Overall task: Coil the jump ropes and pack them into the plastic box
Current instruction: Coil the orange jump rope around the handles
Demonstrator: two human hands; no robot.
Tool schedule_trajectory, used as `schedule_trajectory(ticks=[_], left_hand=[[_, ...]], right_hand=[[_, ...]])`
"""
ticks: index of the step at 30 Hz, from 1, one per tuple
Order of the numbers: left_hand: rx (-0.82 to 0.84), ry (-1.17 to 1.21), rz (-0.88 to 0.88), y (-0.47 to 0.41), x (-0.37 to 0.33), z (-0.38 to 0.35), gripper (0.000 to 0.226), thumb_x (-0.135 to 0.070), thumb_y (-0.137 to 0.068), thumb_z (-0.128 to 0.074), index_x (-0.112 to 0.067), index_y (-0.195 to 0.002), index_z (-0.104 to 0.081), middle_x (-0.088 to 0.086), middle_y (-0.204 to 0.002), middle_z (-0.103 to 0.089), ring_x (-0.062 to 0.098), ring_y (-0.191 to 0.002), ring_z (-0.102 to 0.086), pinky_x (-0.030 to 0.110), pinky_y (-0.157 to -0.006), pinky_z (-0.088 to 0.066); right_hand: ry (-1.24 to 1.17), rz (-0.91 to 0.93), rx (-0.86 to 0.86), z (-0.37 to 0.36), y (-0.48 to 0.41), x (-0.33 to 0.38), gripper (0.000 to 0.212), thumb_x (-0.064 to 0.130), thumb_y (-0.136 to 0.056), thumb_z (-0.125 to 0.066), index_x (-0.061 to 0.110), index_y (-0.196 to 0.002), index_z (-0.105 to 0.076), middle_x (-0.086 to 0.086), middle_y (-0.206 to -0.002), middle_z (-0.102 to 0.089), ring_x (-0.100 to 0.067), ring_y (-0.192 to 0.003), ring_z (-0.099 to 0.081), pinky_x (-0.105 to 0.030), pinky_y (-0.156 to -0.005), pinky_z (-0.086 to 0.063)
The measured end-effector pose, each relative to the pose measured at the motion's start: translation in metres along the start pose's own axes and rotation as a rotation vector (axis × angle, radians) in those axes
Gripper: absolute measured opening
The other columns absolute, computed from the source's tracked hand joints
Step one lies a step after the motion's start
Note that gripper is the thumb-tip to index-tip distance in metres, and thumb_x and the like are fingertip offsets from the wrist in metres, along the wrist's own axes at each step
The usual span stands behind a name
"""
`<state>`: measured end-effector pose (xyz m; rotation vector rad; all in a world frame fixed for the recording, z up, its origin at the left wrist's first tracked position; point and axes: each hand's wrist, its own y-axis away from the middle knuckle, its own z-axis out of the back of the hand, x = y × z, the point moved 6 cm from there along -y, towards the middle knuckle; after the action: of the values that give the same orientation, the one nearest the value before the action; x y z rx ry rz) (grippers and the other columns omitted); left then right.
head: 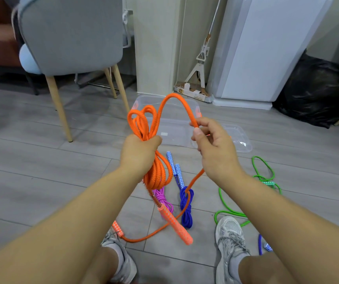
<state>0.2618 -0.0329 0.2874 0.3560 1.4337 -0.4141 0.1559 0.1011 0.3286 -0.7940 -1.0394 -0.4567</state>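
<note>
Orange rope [156,175]: slack tail lies on the floor by the shoes and rises to the right hand [215,148], which pinches it. Left hand [141,153] clamps the upright bundle of loops, with an open loop arching between the hands. Next wrap likely runs right to left. Blue rope [186,208] and pink rope [164,199] lie coiled, green rope [267,175] loose. Beyond, the clear plastic box [144,103] looks empty.
</note>
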Motion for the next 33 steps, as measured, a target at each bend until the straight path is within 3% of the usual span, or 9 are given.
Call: schedule_trajectory(ticks=[4,10,14,18,20,23,26,31,33], left_hand=[[-0.029,-0.024,0.010,-0.005,0.004,0.006,0.014,-0.018,-0.080,-0.068,-0.010,-0.078,-0.057,0.014,-0.067,-0.043,0.020,-0.062,-0.038,0.033,-0.061,-0.034],[-0.084,-0.055,0.071,-0.012,0.008,0.020,0.032,-0.017,-0.076,-0.071,-0.014,-0.063,-0.042,0.010,-0.060,-0.037,0.021,-0.057,-0.032,0.032,-0.057,-0.031],[-0.011,-0.152,0.029,-0.004,0.003,0.013,0.017,-0.008,-0.078,-0.059,-0.008,-0.066,-0.047,0.011,-0.059,-0.035,0.021,-0.056,-0.030,0.030,-0.053,-0.027],[0.046,-0.135,-0.010,0.004,-0.002,-0.002,0.016,-0.009,-0.079,-0.059,-0.009,-0.067,-0.049,0.008,-0.055,-0.035,0.020,-0.052,-0.030,0.029,-0.051,-0.027],[0.060,-0.120,-0.031,0.005,-0.005,-0.007,0.020,-0.011,-0.081,-0.060,-0.010,-0.066,-0.048,0.004,-0.052,-0.035,0.017,-0.047,-0.030,0.027,-0.049,-0.028],[0.078,-0.055,-0.052,0.007,-0.007,-0.011,0.031,-0.018,-0.087,-0.062,-0.011,-0.061,-0.048,-0.001,-0.048,-0.041,0.006,-0.036,-0.034,0.019,-0.041,-0.031],[0.081,0.033,-0.057,0.008,-0.010,-0.012,0.033,-0.024,-0.089,-0.062,-0.013,-0.060,-0.051,-0.001,-0.052,-0.048,0.002,-0.037,-0.039,0.016,-0.045,-0.035],[0.131,0.122,-0.058,0.009,-0.012,-0.014,0.026,-0.026,-0.088,-0.062,-0.008,-0.070,-0.058,0.001,-0.061,-0.057,0.004,-0.048,-0.050,0.016,-0.054,-0.043],[0.160,0.158,-0.070,0.011,-0.013,-0.017,0.026,-0.023,-0.086,-0.065,0.002,-0.081,-0.061,0.011,-0.070,-0.058,0.014,-0.062,-0.056,0.029,-0.066,-0.047]], right_hand=[[-0.044,0.043,-0.055,0.009,0.008,0.002,0.025,0.013,-0.097,-0.044,0.037,-0.091,-0.051,0.006,-0.081,-0.053,0.005,-0.066,-0.049,-0.020,-0.071,-0.043],[-0.104,0.145,-0.098,0.018,0.018,0.002,0.018,0.026,-0.092,-0.039,0.039,-0.095,-0.049,0.004,-0.082,-0.054,-0.006,-0.067,-0.045,-0.018,-0.065,-0.039],[0.009,0.105,-0.066,0.016,0.013,-0.001,0.019,0.024,-0.096,-0.043,0.040,-0.095,-0.053,0.006,-0.080,-0.049,-0.001,-0.067,-0.042,-0.017,-0.066,-0.037],[0.215,-0.002,-0.026,0.007,0.002,-0.006,0.029,0.013,-0.096,-0.045,0.025,-0.117,-0.061,0.002,-0.090,-0.045,0.002,-0.078,-0.044,0.000,-0.070,-0.031],[0.255,-0.014,0.031,-0.003,0.001,-0.004,0.031,0.012,-0.095,-0.047,0.022,-0.121,-0.061,0.001,-0.091,-0.049,-0.001,-0.078,-0.046,-0.001,-0.070,-0.032],[0.192,-0.058,0.071,-0.014,0.002,-0.006,0.017,0.016,-0.091,-0.056,0.027,-0.103,-0.060,0.007,-0.076,-0.053,-0.005,-0.063,-0.046,-0.018,-0.061,-0.035],[0.201,-0.061,0.054,-0.017,0.003,-0.005,0.017,0.018,-0.087,-0.063,0.030,-0.078,-0.054,0.009,-0.073,-0.056,-0.001,-0.055,-0.046,-0.012,-0.055,-0.034],[0.201,-0.064,0.085,-0.020,0.001,-0.002,0.011,0.017,-0.086,-0.065,0.024,-0.078,-0.062,0.011,-0.072,-0.062,-0.003,-0.066,-0.056,-0.007,-0.057,-0.039],[0.178,-0.056,0.113,-0.021,0.001,-0.002,0.012,0.015,-0.085,-0.065,0.024,-0.078,-0.064,0.012,-0.071,-0.062,-0.001,-0.064,-0.056,-0.009,-0.059,-0.042]])
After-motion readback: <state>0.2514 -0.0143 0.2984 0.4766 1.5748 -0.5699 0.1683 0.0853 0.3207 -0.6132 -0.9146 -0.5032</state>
